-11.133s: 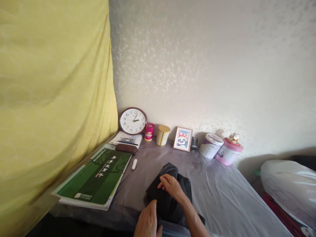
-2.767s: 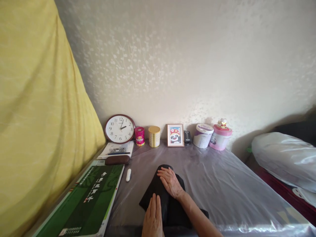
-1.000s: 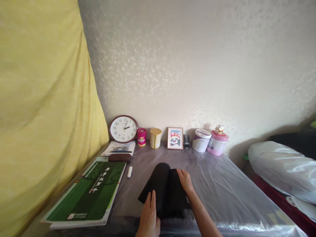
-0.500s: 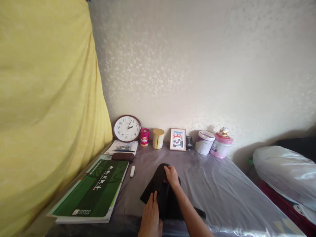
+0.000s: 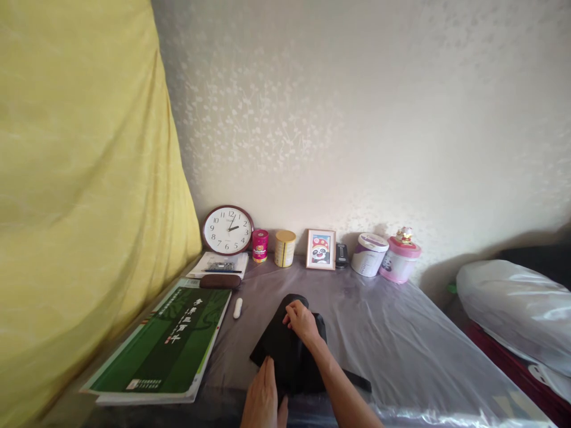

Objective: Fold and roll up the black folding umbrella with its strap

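Observation:
A black cloth item (image 5: 281, 333), folded and with a strap-like end sticking out at the right, lies near the front of the table. Its exact kind I cannot make out. My right hand (image 5: 302, 321) is on its upper part, fingers curled together against the cloth. At the lower left edge rests my left hand (image 5: 264, 392), with its fingers stretched out along the cloth and the thumb apart. My right forearm covers part of the item's right side. A small white oblong object (image 5: 238, 308) lies to the left of the cloth.
A green book (image 5: 178, 339) lies at the left, with a brown case (image 5: 220, 282) behind it. Along the wall stand a clock (image 5: 228, 230), a pink tin (image 5: 260, 246), a yellow tin (image 5: 284, 248), a picture frame (image 5: 320, 249) and two tubs. A yellow curtain (image 5: 89, 178) hangs at the left.
My right hand has moved left across the black cloth, and the raised fold now lies flatter. My left hand has shifted slightly left and down.

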Demonstrator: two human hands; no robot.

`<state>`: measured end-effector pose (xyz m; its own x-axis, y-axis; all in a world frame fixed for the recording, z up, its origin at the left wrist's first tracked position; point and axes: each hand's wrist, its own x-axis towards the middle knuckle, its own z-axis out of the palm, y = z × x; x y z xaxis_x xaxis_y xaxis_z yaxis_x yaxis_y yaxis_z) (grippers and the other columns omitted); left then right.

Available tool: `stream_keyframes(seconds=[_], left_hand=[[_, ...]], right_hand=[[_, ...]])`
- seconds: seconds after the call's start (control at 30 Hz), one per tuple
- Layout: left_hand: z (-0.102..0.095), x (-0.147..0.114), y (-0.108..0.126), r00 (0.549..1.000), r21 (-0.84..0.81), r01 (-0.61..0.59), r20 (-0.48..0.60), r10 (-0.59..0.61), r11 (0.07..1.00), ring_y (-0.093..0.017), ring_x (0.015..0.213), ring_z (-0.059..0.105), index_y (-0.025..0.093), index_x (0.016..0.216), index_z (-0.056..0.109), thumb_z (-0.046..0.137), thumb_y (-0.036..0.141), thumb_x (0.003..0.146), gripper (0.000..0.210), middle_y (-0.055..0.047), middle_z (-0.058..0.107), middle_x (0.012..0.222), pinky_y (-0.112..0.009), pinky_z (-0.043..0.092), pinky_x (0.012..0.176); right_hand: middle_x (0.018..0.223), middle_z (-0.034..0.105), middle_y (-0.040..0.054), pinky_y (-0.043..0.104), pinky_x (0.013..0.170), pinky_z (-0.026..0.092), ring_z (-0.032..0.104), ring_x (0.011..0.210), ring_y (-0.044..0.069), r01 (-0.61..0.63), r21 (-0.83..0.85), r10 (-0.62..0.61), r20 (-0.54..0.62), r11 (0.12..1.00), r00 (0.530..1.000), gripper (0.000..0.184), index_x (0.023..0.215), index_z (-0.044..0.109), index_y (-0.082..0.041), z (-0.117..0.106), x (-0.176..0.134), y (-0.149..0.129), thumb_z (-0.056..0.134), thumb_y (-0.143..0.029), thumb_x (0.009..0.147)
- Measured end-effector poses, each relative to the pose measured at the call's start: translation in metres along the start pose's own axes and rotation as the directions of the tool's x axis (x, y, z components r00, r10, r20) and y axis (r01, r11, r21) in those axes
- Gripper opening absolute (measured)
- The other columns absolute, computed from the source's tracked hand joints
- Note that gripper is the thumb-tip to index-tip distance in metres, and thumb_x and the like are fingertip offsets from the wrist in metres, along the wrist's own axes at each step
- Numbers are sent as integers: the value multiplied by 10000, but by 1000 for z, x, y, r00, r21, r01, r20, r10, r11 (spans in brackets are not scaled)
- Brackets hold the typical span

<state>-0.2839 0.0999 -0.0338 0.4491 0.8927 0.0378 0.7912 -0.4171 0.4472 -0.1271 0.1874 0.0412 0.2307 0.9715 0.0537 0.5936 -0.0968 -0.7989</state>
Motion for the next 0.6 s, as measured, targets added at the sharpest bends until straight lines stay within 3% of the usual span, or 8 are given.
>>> stream_keyframes(seconds=[0.1,0.17,0.23,0.3,0.47,0.6], left_hand=[[-3,-5,4,995,33,49,-91,-46,998,-286,1284,353,98,1328,352,451,182,726,615,-146,346,1414,-403,330,1049],[-9,-5,17,994,71,-14,-109,22,997,-292,1310,305,190,1325,373,480,131,672,664,-81,271,1460,-437,289,1068],[-15,-3,31,989,125,-53,-131,69,991,-301,1346,214,250,1357,305,479,58,594,806,-31,167,1492,-492,207,1094],[-17,0,40,992,150,-61,-96,76,987,-297,1353,192,280,1365,269,450,21,562,864,-8,188,1485,-518,181,1095],[-12,6,34,999,175,-30,-14,33,984,-272,1348,211,228,1373,245,370,-27,590,833,-18,269,1462,-466,241,1086],[-3,8,28,999,206,-36,-31,43,978,-240,1350,214,213,1387,171,319,-44,629,814,-12,218,1477,-394,293,1064]], right_hand=[[659,697,-27,209,586,405,594,548,100,89,-52,-88,12,995,996,182,777,536,-207,-2,-8,-3,378,-252,853],[692,707,-20,219,628,410,619,635,118,145,-82,-143,21,986,989,197,794,556,-210,-2,-14,-6,375,-247,862],[720,710,-17,227,675,414,627,714,131,207,-113,-205,28,972,978,209,823,579,-213,-3,-20,-9,378,-242,872],[740,707,-20,235,719,419,618,768,141,284,-138,-281,45,949,959,216,858,602,-222,-4,-28,-9,388,-241,881],[890,703,3,267,832,428,578,914,159,511,-146,-503,88,847,860,247,932,658,-245,-5,-48,4,414,-270,901],[1092,660,34,379,1020,309,472,1159,194,589,-195,-587,72,784,806,263,1004,658,-230,-3,-45,21,417,-236,899]])
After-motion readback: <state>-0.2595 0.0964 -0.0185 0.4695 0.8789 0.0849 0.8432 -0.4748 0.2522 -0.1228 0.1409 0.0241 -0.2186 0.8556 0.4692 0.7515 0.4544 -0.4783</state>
